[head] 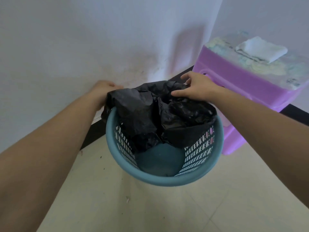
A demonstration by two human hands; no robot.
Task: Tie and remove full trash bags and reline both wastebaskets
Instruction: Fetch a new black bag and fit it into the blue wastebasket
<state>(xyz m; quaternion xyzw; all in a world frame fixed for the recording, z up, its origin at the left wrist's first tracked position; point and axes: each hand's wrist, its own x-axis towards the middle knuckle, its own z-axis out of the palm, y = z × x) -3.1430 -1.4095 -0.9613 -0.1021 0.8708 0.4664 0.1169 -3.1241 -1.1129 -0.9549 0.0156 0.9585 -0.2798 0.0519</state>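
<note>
A round teal wastebasket (pixel 160 180) with perforated sides stands on the floor near the wall. A black trash bag (pixel 142 114) lies loosely crumpled in it, draped over the far rim, while the basket's bare bottom shows at the front. My left hand (pixel 103 91) grips the bag's edge at the far left rim, its fingers partly hidden behind the plastic. My right hand (pixel 197 87) holds the bag's edge at the far right rim, thumb on top and fingers curled over it.
A purple plastic storage box (pixel 242 91) stands just right of the basket, with a folded white cloth (pixel 262 49) on its lid. A white wall (pixel 83 47) with a dark baseboard runs behind. Beige floor tiles (pixel 167 211) lie in front.
</note>
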